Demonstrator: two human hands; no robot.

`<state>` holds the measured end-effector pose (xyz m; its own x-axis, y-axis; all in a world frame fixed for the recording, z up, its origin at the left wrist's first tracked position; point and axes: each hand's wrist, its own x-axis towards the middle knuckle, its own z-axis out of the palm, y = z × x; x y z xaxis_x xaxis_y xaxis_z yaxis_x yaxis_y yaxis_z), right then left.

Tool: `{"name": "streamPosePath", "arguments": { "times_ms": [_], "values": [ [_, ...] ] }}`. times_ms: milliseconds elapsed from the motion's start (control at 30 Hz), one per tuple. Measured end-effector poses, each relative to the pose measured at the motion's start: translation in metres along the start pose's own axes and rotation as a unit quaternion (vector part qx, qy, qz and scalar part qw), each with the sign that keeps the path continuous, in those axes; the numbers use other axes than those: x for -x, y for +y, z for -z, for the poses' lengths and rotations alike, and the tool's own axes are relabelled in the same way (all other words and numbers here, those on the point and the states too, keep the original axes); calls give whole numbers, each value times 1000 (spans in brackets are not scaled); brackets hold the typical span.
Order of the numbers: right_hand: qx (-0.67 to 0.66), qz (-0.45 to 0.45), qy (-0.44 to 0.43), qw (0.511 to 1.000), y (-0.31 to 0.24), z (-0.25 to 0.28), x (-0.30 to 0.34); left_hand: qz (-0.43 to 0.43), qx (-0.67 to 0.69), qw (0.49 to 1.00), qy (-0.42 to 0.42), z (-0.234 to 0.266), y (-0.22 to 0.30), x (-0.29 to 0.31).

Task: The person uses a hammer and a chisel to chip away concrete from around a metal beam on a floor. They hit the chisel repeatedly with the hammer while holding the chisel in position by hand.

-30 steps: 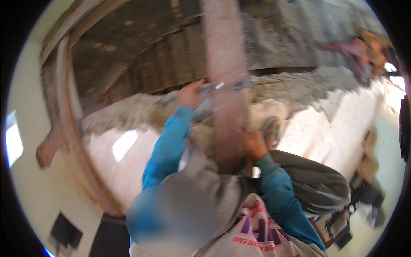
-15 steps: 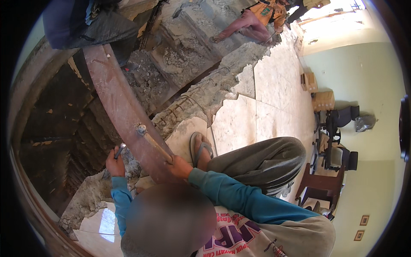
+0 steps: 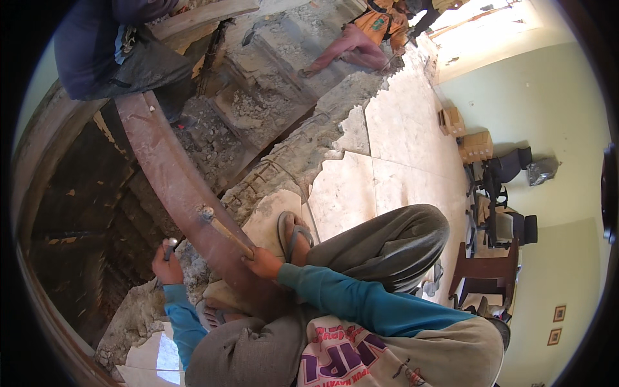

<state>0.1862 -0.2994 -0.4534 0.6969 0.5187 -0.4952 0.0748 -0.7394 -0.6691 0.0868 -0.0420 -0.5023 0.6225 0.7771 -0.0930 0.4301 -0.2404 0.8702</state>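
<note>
A short metal chisel with a bright rounded end stands in my left hand, fingers closed around it beside the broken concrete edge. Its lower end is hidden. My right hand grips a hammer by the end of its light wooden handle. The hammer's head is over the reddish-brown plank, to the right of the chisel; I cannot tell whether it touches the wood. The plank curves from between my legs toward the upper left.
A dark opening drops away left of the plank. Rubble and bent rebar line the broken tiled floor. One co-worker is at the plank's far end, another in orange farther back. Boxes and chairs stand right.
The whole view has shifted slightly, with most things lower and leftward. My knee shows where a blurred dark patch was. Both hands keep their holds on chisel and hammer.
</note>
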Motion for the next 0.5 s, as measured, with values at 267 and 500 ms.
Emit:
{"name": "streamPosePath", "arguments": {
  "times_ms": [267,500],
  "values": [
    [83,22,-43,995,-16,-9,-9,177,599,752,210,112,-21,-31],
    [-44,-66,-36,996,11,-15,-9,-22,371,895,244,149,63,35]
  ]
}}
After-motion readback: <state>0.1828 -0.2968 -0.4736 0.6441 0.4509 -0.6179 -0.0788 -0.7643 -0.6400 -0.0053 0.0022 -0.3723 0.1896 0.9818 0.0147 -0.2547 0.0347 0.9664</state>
